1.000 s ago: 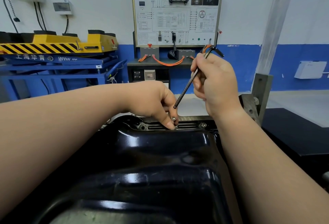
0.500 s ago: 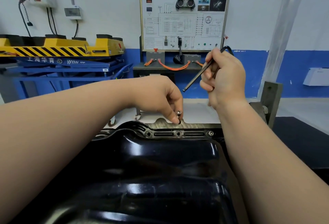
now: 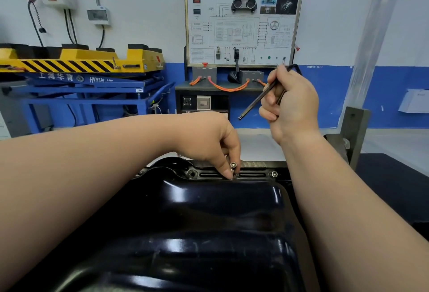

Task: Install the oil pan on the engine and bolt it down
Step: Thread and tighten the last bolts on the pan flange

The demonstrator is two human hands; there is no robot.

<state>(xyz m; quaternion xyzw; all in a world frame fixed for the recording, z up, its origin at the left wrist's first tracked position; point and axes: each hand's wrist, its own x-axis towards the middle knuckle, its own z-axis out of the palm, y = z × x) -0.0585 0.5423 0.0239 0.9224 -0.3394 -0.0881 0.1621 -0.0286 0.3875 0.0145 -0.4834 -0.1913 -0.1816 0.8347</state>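
Engine is hidden under the black oil pan [image 3: 209,210], and the pan's near end is cut off by the frame edge. Bolt [image 3: 233,165] shank is covered by fingertips, so thread engagement can't be judged. Bolt is pinched by the left hand [image 3: 209,143] at the middle hole of the pan's far flange. Hex key [image 3: 255,102] is gripped in the right hand [image 3: 294,106], held apart, up and right of the flange, tip clear of the bolt. A seated bolt [image 3: 274,173] is seen further right.
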